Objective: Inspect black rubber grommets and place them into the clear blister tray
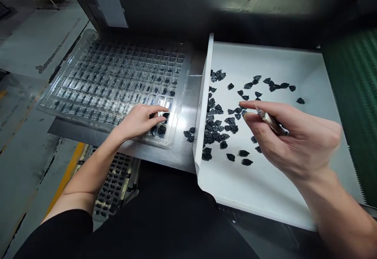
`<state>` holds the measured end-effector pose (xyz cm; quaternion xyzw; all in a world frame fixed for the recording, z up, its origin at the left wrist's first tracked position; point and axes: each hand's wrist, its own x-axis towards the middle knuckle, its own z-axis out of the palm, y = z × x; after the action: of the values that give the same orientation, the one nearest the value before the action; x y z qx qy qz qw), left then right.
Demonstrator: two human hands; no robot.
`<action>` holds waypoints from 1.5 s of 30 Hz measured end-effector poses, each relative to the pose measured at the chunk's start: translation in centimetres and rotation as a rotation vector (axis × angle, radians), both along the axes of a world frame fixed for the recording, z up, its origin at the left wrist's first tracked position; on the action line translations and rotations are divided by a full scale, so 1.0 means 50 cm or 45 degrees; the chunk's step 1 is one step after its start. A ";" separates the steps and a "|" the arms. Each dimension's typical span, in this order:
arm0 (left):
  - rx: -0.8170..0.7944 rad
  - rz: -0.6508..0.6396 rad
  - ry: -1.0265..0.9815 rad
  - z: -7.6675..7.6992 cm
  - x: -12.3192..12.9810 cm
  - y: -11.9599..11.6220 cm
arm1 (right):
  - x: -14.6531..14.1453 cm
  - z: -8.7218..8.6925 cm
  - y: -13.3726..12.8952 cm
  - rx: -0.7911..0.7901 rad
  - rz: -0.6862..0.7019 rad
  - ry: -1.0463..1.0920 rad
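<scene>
My left hand is over the right front of a clear plastic tray with many pockets, most showing small dark parts. Its thumb and forefinger are closed on a small black plastic part at a pocket. My right hand is above a white tray, gripping a slim silver pen-like tool between the fingers. Its thumb and forefinger tips come close to a black part; whether they touch it I cannot tell. Loose black parts are heaped along the white tray's left wall.
A few black parts lie on the metal table between the trays. A green ribbed conveyor belt runs along the right. Behind stands a dark metal panel with a white sheet. Below left is another filled tray.
</scene>
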<state>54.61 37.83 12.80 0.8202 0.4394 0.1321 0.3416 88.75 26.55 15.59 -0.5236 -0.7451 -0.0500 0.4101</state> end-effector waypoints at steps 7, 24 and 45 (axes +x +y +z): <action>-0.218 0.215 -0.715 0.026 0.013 0.021 | 0.002 -0.004 0.000 0.012 0.075 -0.006; -0.895 -0.001 -1.073 0.082 0.242 0.001 | 0.005 -0.007 0.024 0.097 0.165 0.309; -0.603 -0.649 -0.733 0.035 0.329 -0.077 | 0.085 0.253 -0.100 0.086 -0.202 -0.040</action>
<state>71.08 34.01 14.57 0.7314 0.1285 0.1622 0.6498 92.99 21.53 28.27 -0.5661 -0.7055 -0.1158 0.4104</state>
